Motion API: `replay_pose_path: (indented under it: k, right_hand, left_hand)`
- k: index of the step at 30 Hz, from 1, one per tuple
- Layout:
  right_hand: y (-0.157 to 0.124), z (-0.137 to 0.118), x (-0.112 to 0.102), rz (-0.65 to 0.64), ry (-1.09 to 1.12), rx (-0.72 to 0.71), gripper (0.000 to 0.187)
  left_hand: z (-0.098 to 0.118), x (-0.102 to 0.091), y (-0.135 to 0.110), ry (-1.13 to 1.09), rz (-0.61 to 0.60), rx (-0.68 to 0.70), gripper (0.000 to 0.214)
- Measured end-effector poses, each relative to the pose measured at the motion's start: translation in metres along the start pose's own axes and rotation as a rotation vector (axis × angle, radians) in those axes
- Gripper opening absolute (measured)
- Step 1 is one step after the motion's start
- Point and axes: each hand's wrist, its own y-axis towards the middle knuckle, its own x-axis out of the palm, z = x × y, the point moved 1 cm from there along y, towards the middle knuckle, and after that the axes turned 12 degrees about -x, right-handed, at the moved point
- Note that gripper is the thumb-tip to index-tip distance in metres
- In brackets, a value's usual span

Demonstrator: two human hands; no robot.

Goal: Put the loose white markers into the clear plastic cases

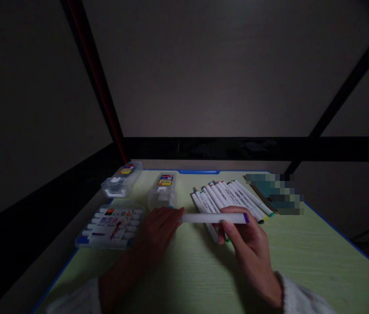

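Observation:
A white marker (200,218) with a purple end lies level between my two hands, above the table. My right hand (253,244) is closed round it near the purple end, thumb in front. The fingers of my left hand (158,231) are pressed together at the marker's other end and hide its tip. Behind and below the held marker, several white markers (226,196) with coloured ends lie side by side. A clear plastic case (163,194) with a yellow label stands just beyond my left hand, partly covered by it.
On the left lies a clear case of white markers (108,226) with a printed front. Another clear case (122,179) stands behind it. A dark green flat object (274,194), partly pixelated, rests at the right. The pale green table (318,261) has blue edges; a wall rises behind.

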Motion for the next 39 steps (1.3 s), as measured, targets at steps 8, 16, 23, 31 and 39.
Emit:
replay_pose_path:
  k: [8, 16, 23, 31, 39]
  right_hand:
    - [-0.001, 0.008, 0.007, -0.002, 0.095, 0.195, 0.018]
    - [-0.003, 0.019, 0.008, 0.037, 0.175, 0.316, 0.027]
    - [-0.005, 0.02, 0.011, -0.016, 0.215, 0.308, 0.027]
    - [-0.005, 0.022, 0.01, -0.011, 0.213, 0.27, 0.02]
    - [-0.003, 0.022, 0.01, -0.018, 0.212, 0.23, 0.021]
  left_hand:
    - [-0.016, -0.007, -0.011, -0.101, 0.037, 0.01, 0.022]
    - [-0.012, -0.013, -0.013, -0.064, 0.047, 0.033, 0.022]
    - [-0.01, -0.011, -0.022, -0.085, 0.018, 0.024, 0.021]
    - [-0.004, -0.012, -0.018, -0.09, 0.001, 0.01, 0.025]
    - [-0.001, -0.015, -0.016, -0.148, -0.087, 0.001, 0.03]
